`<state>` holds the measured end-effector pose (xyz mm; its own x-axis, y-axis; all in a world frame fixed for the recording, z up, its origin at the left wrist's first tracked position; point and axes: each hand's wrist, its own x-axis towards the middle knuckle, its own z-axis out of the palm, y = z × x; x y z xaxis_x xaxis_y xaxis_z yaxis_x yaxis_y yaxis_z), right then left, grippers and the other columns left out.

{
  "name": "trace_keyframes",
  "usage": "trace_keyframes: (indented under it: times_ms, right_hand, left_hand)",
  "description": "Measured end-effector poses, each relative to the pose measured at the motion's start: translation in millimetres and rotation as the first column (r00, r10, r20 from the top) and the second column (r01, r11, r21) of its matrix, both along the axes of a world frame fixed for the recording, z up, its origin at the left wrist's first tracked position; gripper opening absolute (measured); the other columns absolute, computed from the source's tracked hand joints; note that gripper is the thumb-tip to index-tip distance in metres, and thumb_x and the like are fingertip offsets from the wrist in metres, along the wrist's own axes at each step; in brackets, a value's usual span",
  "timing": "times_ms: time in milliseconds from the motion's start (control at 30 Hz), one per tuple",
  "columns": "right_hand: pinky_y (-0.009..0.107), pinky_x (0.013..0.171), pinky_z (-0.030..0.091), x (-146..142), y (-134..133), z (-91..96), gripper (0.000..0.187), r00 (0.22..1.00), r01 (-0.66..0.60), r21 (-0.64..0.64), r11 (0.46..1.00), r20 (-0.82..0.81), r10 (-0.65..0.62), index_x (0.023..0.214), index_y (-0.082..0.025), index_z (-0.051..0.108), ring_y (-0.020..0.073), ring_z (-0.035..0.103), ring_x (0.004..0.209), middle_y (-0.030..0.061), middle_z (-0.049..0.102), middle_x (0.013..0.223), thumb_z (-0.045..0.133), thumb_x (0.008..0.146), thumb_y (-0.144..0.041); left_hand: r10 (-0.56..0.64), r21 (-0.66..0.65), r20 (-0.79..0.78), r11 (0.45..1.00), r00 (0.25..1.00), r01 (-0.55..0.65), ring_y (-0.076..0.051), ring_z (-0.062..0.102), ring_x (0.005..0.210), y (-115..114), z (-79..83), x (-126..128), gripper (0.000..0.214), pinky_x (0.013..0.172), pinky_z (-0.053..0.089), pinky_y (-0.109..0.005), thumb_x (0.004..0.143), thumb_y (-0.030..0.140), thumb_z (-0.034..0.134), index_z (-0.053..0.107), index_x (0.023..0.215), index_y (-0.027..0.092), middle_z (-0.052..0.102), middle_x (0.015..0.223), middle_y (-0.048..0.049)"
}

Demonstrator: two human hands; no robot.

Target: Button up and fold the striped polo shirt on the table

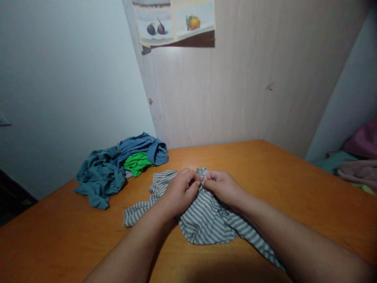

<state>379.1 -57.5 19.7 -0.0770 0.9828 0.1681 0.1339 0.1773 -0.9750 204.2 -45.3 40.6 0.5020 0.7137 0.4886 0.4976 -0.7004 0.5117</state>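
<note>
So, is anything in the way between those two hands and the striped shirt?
Nothing visible: the left hand and right hand are already pinching at the far part of the striped shirt. The other clothes lie off to the left, not between them.

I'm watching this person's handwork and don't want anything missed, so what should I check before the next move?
1. Left hand on the striped garment: ok, fingers pinched at its upper part.
2. Right hand on it too: ok, fingertips close beside the left's.
3. What lies between the fingertips: cannot tell, fingers hide it.
4. Garment smooth throughout: not ok, creased and bunched toward the left.
5. Clothes heap off the striped garment: ok, it lies farther back on the left.
</note>
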Motion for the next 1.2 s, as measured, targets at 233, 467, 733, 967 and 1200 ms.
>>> trace_keyframes:
  times_ms: [233, 467, 733, 967, 1200]
  right_hand:
    - [0.021, 0.05, 0.033, 1.3, -2.6, 5.7, 0.01, 0.981, -0.073, -0.071, 0.995, -0.185, 0.059, 0.069, -0.019, 0.062, 0.0085, 0.049, 0.049, -0.0009, 0.063, 0.062, 0.064, 0.073, -0.027]
    - [0.021, 0.048, 0.036, 2.2, -0.4, 3.4, 0.016, 0.987, -0.095, -0.1, 0.991, -0.138, 0.08, 0.068, -0.018, 0.061, 0.0088, 0.051, 0.05, -0.0005, 0.064, 0.063, 0.066, 0.074, -0.031]
    - [0.021, 0.046, 0.031, 3.0, 0.2, 4.3, 0.011, 0.979, -0.068, -0.098, 0.993, -0.196, 0.048, 0.065, -0.018, 0.059, 0.007, 0.046, 0.045, -0.0021, 0.06, 0.058, 0.06, 0.074, -0.024]
    - [0.02, 0.046, 0.029, 10.4, 0.2, 12.2, 0.011, 0.942, 0.073, -0.055, 0.996, -0.325, -0.087, 0.072, -0.017, 0.062, 0.0068, 0.043, 0.049, -0.0013, 0.064, 0.065, 0.063, 0.075, -0.027]
    - [0.02, 0.043, 0.026, 14.5, -0.7, 15.7, 0.014, 0.95, 0.066, -0.054, 0.996, -0.302, -0.079, 0.074, -0.017, 0.064, 0.0079, 0.042, 0.047, -0.0021, 0.058, 0.055, 0.061, 0.077, -0.03]
  left_hand:
    - [-0.004, -0.281, 0.237, 0.957, 0.971, 0.072, -0.015, 0.058, 0.076, -1.0, 3.4, 2.7, 0.01, 0.071, 0.044, -0.025, 0.087, 0.022, 0.056, 0.065, 0.087, 0.017, 0.065, 0.081, -0.0014]
    - [-0.042, -0.312, 0.304, 0.939, 0.952, 0.141, -0.01, 0.049, 0.066, 0.7, -8.8, 6.7, 0.016, 0.061, 0.039, -0.021, 0.079, 0.017, 0.063, 0.059, 0.095, 0.018, 0.056, 0.075, 0.0031]
    - [-0.01, -0.328, 0.329, 0.937, 0.944, 0.124, -0.011, 0.049, 0.069, 0.7, -8.7, 6.0, 0.023, 0.064, 0.039, -0.023, 0.079, 0.019, 0.065, 0.058, 0.101, 0.019, 0.054, 0.077, 0.0031]
    - [0.242, -0.501, 0.607, 0.856, 0.757, 0.128, -0.01, 0.05, 0.062, 10.1, 2.8, -3.4, 0.019, 0.059, 0.036, -0.022, 0.077, 0.021, 0.065, 0.055, 0.093, 0.02, 0.057, 0.074, 0.004]
    - [0.273, -0.502, 0.67, 0.852, 0.69, 0.15, -0.01, 0.048, 0.059, 10.5, 7.5, -3.8, 0.015, 0.059, 0.035, -0.022, 0.076, 0.021, 0.064, 0.055, 0.088, 0.02, 0.055, 0.068, 0.0054]
